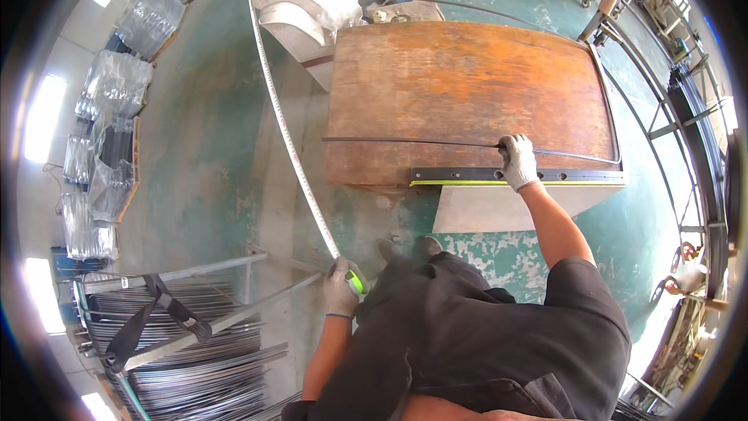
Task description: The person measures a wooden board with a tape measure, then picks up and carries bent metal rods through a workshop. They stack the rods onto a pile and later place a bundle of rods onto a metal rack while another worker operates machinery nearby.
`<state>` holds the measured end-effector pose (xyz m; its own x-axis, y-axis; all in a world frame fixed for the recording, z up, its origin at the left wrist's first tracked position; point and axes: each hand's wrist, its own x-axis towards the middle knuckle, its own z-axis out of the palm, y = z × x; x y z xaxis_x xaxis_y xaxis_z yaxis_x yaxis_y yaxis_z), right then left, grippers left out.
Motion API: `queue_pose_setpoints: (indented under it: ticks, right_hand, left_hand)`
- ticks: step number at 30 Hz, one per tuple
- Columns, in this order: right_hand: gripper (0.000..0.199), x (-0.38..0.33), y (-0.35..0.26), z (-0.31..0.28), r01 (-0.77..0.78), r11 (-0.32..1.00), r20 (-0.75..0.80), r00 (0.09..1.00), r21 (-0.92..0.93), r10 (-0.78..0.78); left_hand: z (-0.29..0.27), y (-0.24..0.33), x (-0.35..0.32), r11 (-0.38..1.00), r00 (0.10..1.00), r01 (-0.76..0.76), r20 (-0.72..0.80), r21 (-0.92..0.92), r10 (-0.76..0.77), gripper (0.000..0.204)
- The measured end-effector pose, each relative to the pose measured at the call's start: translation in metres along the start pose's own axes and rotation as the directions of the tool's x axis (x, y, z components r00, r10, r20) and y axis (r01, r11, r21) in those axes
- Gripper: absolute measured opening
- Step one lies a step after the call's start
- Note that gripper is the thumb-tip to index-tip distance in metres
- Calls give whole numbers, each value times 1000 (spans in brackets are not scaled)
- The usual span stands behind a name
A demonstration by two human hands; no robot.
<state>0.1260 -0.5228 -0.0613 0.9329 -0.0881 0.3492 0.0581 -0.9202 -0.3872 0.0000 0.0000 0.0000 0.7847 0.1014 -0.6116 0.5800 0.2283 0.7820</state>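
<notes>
My left hand (340,288), in a pale work glove, is closed round a tape measure (356,282) with a bright green side. Its long white blade (284,129) stretches away over the floor, its far end beside a white wrapped bundle (292,4). My right hand (518,161), gloved too, grips a thin dark metal rod (413,140) lying along the near part of a worn wooden tabletop (460,78). Right of my hand, the rod bends near the table's right edge. Below it, a dark bar with holes (456,175) and a yellow-green strip runs along the front edge.
At lower left, a metal rack (218,269) holds many thin rods (202,359), with a black strap (160,312) over it. Plastic-wrapped stacks (117,82) stand on pallets along the left wall. A curved metal frame (658,101) and shelving line the right side.
</notes>
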Motion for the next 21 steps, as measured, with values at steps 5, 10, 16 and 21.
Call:
queue_pose_setpoints:
  ticks: [5,10,16,21]
  right_hand:
    - [19,-5,-6,18,42,997,-35,999,65,-40]
    - [16,-29,-2,49,-17,1000,14,1000,-7,17]
    - [18,-31,-19,55,-141,986,-12,990,-83,141]
    - [17,-24,-55,64,-140,983,-4,990,-116,141]
  left_hand:
    - [6,3,3,999,1000,-18,-12,30,18,43]
    - [3,-9,12,997,999,-27,-39,69,30,42]
    - [0,-20,26,989,999,-34,-36,141,40,41]
    - [-2,-31,30,991,1000,-13,-23,133,16,40]
